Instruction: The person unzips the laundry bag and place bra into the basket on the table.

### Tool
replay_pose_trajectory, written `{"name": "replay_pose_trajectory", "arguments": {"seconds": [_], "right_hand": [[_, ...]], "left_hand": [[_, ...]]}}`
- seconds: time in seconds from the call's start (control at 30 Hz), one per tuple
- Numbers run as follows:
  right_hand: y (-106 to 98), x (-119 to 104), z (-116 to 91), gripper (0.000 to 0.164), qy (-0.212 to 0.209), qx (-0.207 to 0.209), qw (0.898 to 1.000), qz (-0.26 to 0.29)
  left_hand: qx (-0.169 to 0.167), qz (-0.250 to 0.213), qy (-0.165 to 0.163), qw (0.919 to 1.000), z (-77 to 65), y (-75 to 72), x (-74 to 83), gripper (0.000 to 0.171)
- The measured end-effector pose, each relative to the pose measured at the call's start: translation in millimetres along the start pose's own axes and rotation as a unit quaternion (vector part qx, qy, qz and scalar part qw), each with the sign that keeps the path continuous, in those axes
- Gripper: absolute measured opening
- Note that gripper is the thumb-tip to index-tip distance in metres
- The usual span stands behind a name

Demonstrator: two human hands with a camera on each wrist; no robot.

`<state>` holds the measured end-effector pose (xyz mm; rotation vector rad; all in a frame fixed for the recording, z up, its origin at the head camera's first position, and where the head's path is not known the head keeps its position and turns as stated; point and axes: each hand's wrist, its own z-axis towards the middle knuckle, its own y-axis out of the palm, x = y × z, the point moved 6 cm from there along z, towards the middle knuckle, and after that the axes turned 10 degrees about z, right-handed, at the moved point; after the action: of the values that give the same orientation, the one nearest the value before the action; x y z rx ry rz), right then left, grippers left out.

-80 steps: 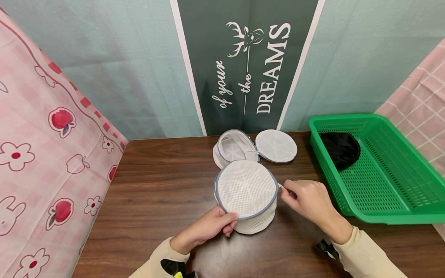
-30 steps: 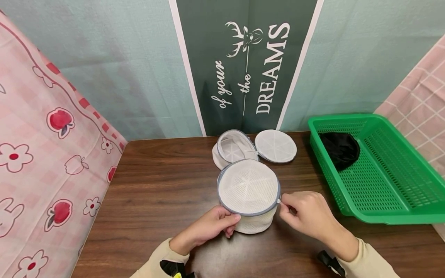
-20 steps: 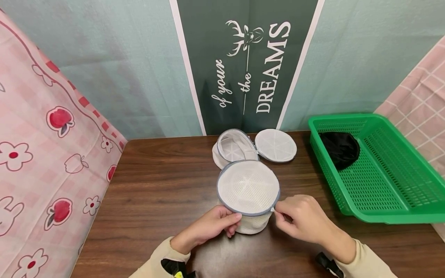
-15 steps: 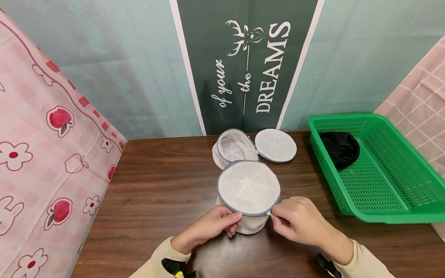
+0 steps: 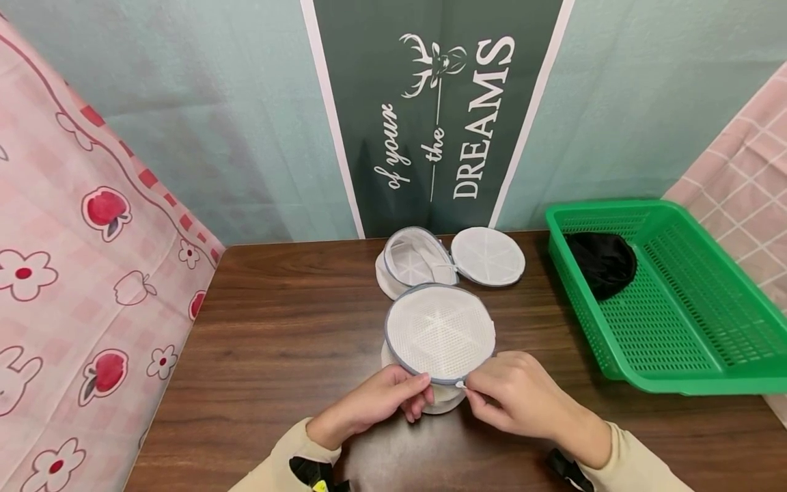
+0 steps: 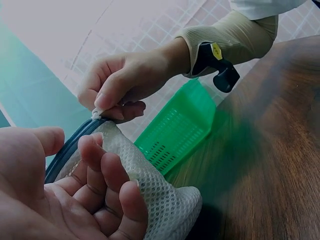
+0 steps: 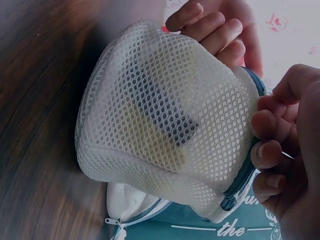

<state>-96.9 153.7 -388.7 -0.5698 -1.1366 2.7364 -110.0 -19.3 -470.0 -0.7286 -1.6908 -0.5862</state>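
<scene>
A round white mesh laundry bag [image 5: 439, 335] with a blue-grey zip rim stands on the table, its lid lying over the top. At the front rim my left hand [image 5: 384, 398] pinches the edge between thumb and fingers. Just to its right, my right hand [image 5: 516, 396] pinches the small white zip pull [image 5: 460, 385]. The left wrist view shows that zip pull [image 6: 96, 114] at the right hand's fingertips. Through the mesh [image 7: 210, 125] in the right wrist view, yellowish and dark shapes show; I cannot tell whether they are inside or behind.
Behind stands a second, smaller mesh bag [image 5: 393, 273], unzipped, with its round lid [image 5: 488, 257] laid out to the right. A green plastic basket [image 5: 695, 386] at the right holds a black cloth item [image 5: 601, 265]. The wooden table [image 5: 277, 328] ends at a fabric backdrop.
My right hand has drawn the zip pull along the rim, from the right side round to the front, close to my left hand. The left hand has stayed nearly in place.
</scene>
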Motion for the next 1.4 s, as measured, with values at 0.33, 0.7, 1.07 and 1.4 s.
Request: {"name": "replay_pose_trajectory", "arguments": {"seconds": [0.33,0.7,1.07,1.4], "right_hand": [[7,-5,3,0.033,-0.006,-0.010,1.000,-0.004],[12,-8,4,0.032,-0.011,-0.017,1.000,-0.009],[12,-8,3,0.032,-0.012,-0.019,1.000,-0.018],[11,-8,1,0.031,-0.009,-0.019,0.999,-0.026]], "left_hand": [[0.005,-0.011,-0.006,0.9999,0.4,0.2,-0.8,0.051],[0.018,-0.014,-0.003,0.9997,-0.4,0.3,-1.9,0.048],[0.026,-0.015,-0.004,0.9995,-1.8,0.0,-2.3,0.047],[0.031,-0.023,-0.005,0.9992,-2.5,-0.7,-2.6,0.045]]}}
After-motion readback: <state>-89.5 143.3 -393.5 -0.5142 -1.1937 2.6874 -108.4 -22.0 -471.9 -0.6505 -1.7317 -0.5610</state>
